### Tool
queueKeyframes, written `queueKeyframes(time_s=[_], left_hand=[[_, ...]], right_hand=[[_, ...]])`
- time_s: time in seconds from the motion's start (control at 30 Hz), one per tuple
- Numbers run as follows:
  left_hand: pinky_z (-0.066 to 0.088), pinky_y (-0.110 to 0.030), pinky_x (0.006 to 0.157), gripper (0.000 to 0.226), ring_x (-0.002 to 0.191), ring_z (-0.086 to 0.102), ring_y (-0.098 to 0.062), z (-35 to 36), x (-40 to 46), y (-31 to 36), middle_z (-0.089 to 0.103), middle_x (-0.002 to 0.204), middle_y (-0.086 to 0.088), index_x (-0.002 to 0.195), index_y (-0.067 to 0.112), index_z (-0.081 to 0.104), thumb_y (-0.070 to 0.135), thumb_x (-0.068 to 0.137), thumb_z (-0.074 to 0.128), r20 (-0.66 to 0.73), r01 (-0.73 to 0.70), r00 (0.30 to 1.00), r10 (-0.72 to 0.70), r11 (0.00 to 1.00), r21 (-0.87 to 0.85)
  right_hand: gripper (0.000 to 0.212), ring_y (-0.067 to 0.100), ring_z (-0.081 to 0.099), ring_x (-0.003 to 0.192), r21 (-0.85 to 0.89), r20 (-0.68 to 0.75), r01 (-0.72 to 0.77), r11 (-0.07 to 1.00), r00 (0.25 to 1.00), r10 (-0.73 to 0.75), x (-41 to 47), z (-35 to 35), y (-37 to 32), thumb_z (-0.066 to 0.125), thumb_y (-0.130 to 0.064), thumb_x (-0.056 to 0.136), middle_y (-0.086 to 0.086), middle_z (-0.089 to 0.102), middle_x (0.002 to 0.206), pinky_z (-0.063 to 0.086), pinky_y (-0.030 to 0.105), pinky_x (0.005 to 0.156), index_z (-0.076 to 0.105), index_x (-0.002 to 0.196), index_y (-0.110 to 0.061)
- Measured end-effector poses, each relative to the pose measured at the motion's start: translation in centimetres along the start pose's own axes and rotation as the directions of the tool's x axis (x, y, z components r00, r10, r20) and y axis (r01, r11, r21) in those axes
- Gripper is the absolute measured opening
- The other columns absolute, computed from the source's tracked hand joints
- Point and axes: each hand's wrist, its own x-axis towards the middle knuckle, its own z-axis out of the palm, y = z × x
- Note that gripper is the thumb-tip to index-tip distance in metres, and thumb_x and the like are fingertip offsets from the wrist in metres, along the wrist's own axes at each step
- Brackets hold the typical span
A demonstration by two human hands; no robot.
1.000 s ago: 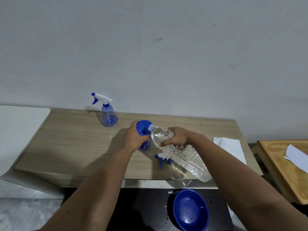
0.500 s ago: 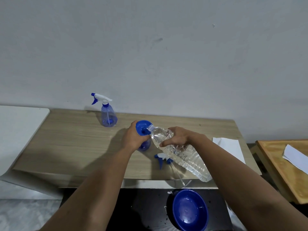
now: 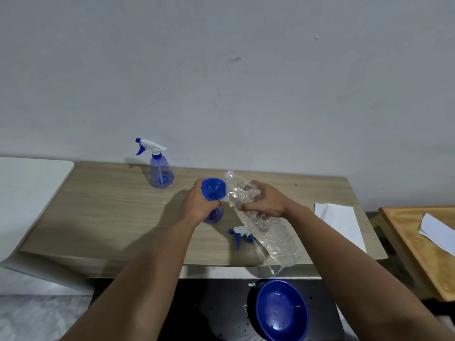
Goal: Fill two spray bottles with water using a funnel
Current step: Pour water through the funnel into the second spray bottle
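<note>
Plain pale grey wall (image 3: 246,82) with a few small marks, light wood-grain worktop (image 3: 110,205) set against it, white surface (image 3: 27,193) at left, orange-brown wooden table (image 3: 423,247) at right, dark speckled floor (image 3: 221,311) below, soft even light

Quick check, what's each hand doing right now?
Left hand: grips the blue funnel set in the spray bottle.
Right hand: grips the clear water bottle.

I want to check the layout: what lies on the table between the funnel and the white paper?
In the head view, the right hand holding the water bottle lies between the funnel and the paper.
</note>
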Motion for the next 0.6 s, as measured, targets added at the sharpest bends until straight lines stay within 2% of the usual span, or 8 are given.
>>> queueKeyframes(time_s=[0.07, 0.17, 0.27, 0.37, 0.43, 0.53, 0.6], left_hand=[[0.055, -0.036, 0.083, 0.063, 0.093, 0.064, -0.013, 0.0, 0.1, -0.1, 0.066, 0.103, 0.017, 0.119, 0.037, 0.051, 0.032, 0.065, 0.085, 0.0, -0.004, 1.0, 0.004, 1.0, -0.018], [0.056, -0.038, 0.083, 0.064, 0.095, 0.064, -0.013, 0.2, 0.1, -0.4, 0.065, 0.102, 0.017, 0.115, 0.038, 0.05, 0.034, 0.063, 0.087, 0.005, -0.002, 1.0, 0.002, 0.999, -0.032], [0.056, -0.038, 0.084, 0.07, 0.096, 0.064, -0.012, 0.2, 0.1, -0.6, 0.065, 0.106, 0.017, 0.12, 0.037, 0.051, 0.038, 0.062, 0.09, -0.003, -0.014, 1.0, 0.014, 0.999, -0.031], [0.053, -0.033, 0.083, 0.074, 0.099, 0.062, -0.013, 0.2, 0.0, -0.5, 0.063, 0.109, 0.016, 0.126, 0.037, 0.05, 0.035, 0.065, 0.091, -0.006, -0.022, 1.0, 0.022, 0.999, -0.036], [0.053, -0.033, 0.083, 0.075, 0.099, 0.061, -0.014, 0.1, 0.0, -0.5, 0.064, 0.111, 0.013, 0.129, 0.034, 0.05, 0.035, 0.066, 0.091, -0.013, -0.014, 1.0, 0.014, 1.0, -0.025], [0.055, -0.037, 0.086, 0.075, 0.1, 0.063, -0.015, -0.1, 0.0, -0.6, 0.065, 0.112, 0.012, 0.129, 0.033, 0.05, 0.038, 0.065, 0.09, -0.014, -0.013, 1.0, 0.013, 1.0, -0.008], [0.053, -0.034, 0.084, 0.073, 0.099, 0.063, -0.014, -0.2, 0.0, -0.5, 0.065, 0.111, 0.013, 0.128, 0.033, 0.05, 0.038, 0.066, 0.09, -0.011, -0.007, 1.0, 0.007, 1.0, 0.005]], right_hand=[[0.058, 0.021, 0.074, 0.073, 0.139, -0.056, 0.039, 0.99, 0.998, -0.031, -0.5, -0.1, 0.2, 0.095, -0.034, 0.075, 0.012, 0.079, 0.097, 0.06, 0.035, 0.068, 0.062, 0.123, -0.027], [0.053, 0.029, 0.075, 0.082, 0.198, -0.185, 0.099, 0.975, 0.981, -0.062, -1.0, -0.3, 0.3, 0.094, -0.036, 0.075, 0.023, 0.076, 0.098, 0.064, 0.043, 0.079, 0.062, 0.117, -0.031], [0.058, 0.032, 0.076, 0.091, 0.235, -0.337, 0.163, 0.958, 0.938, -0.077, -0.6, -0.8, 0.9, 0.093, -0.046, 0.068, 0.023, 0.074, 0.099, 0.064, 0.042, 0.082, 0.062, 0.117, -0.038], [0.06, 0.027, 0.075, 0.089, 0.273, -0.458, 0.22, 0.937, 0.886, -0.074, 0.2, -1.4, 0.8, 0.092, -0.026, 0.079, 0.02, 0.074, 0.1, 0.063, 0.033, 0.08, 0.058, 0.128, -0.025], [0.062, 0.021, 0.074, 0.088, 0.294, -0.521, 0.234, 0.927, 0.852, -0.049, 0.9, -1.8, 0.8, 0.091, -0.021, 0.081, 0.012, 0.073, 0.1, 0.062, 0.031, 0.081, 0.055, 0.131, -0.023], [0.064, 0.02, 0.075, 0.093, 0.31, -0.586, 0.223, 0.924, 0.81, 0.002, 2.3, -2.0, 1.0, 0.092, -0.032, 0.079, 0.007, 0.073, 0.104, 0.061, 0.033, 0.084, 0.052, 0.129, -0.031], [0.066, 0.02, 0.074, 0.097, 0.309, -0.623, 0.213, 0.927, 0.782, 0.027, 3.2, -1.8, 1.4, 0.091, -0.038, 0.077, 0.006, 0.072, 0.107, 0.061, 0.036, 0.085, 0.049, 0.128, -0.036]])
